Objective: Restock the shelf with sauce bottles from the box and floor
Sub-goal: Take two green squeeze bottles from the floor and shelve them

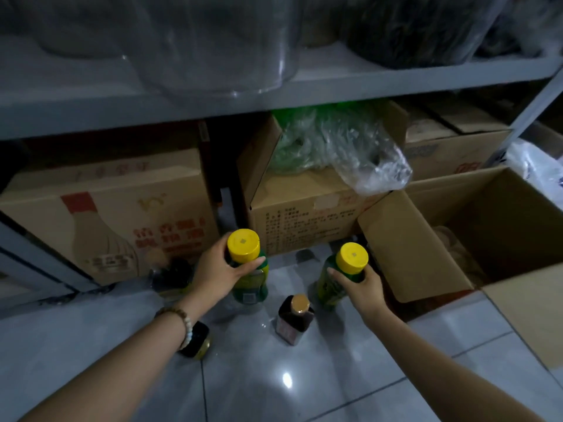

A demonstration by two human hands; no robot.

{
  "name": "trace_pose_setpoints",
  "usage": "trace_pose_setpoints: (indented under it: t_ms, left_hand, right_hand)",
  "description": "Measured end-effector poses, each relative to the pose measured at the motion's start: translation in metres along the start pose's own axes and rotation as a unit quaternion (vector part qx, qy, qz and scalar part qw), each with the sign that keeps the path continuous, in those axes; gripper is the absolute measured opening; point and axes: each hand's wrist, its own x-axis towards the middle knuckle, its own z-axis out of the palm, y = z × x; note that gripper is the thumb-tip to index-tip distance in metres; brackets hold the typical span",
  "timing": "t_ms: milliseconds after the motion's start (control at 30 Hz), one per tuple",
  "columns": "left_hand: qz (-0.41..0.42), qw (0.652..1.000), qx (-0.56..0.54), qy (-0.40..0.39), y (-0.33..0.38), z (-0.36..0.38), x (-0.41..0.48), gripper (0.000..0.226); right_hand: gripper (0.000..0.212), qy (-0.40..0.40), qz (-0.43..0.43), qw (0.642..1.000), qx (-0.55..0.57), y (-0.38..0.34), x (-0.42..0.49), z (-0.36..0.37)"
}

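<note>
My left hand [217,274] grips the neck of a yellow-capped, green-labelled sauce bottle [248,269]. A second yellow-capped bottle [341,274] is held by my right hand [361,287] just under its cap. Both bottles are upright above the grey tiled floor. Between them a small dark bottle with a tan cap [295,318] stands on the floor. A dark jar [196,341] lies under my left wrist, and another dark bottle [170,277] sits further left. The open cardboard box [426,260] is at the right. The grey metal shelf board [304,92] runs across above.
Under the shelf stand closed cartons [106,220] and an open carton [304,214] stuffed with clear plastic wrap [341,147]. More cartons [441,147] sit at the back right. A shelf upright [530,114] rises at the right. Clear bags fill the upper shelf.
</note>
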Motion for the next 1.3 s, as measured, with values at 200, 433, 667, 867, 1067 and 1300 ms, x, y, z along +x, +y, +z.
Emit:
trace_pose_setpoints:
  t_ms: [200,433,667,867,1067,1300]
  left_hand:
    - [0.069,0.996,-0.059,0.024,0.187,-0.065,0.002,0.046]
    - [0.131,0.981,-0.14,-0.003,0.471,-0.135,0.007,0.062]
    - [0.196,0.956,-0.215,-0.035,0.764,-0.189,-0.002,0.069]
    - [0.282,0.93,-0.227,-0.06,0.937,-0.203,-0.01,0.052]
    - [0.321,0.905,-0.275,-0.049,1.028,-0.201,-0.015,0.048]
    - [0.331,0.903,-0.275,-0.009,1.087,-0.201,0.022,0.043]
  right_hand:
    - [0.031,0.011,-0.081,0.996,0.044,-0.19,-0.051,-0.064]
    - [0.023,0.018,-0.15,0.979,0.14,-0.463,-0.12,-0.186]
    - [0.08,0.049,-0.178,0.963,0.196,-0.697,-0.18,-0.319]
    - [0.088,0.043,-0.252,0.942,0.219,-0.819,-0.215,-0.408]
    - [0.094,0.062,-0.318,0.918,0.23,-0.89,-0.218,-0.463]
    - [0.064,0.046,-0.354,0.905,0.232,-0.944,-0.172,-0.485]
